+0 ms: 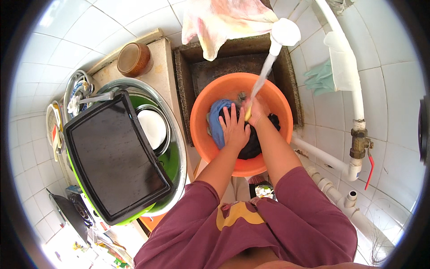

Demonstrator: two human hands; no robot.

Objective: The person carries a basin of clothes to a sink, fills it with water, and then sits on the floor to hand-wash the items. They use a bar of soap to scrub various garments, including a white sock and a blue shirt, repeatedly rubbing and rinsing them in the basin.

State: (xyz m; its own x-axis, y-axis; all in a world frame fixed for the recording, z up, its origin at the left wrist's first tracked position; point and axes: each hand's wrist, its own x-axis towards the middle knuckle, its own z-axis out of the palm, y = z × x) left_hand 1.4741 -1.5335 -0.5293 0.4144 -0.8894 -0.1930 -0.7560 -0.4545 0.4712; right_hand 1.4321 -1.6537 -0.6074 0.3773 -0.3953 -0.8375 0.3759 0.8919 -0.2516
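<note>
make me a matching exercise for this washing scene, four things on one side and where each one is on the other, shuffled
Things
1. round orange plastic basin
2. large black rectangular tray
3. brown round ceramic bowl
4. pale green rubber glove

Places
A. on the white tiled wall, right of the white pipe
B. on the ledge left of the stone sink
C. in the stone sink, under the running water
D. lying across the green tub on the left

Pairs: 1-C, 2-D, 3-B, 4-A
</note>
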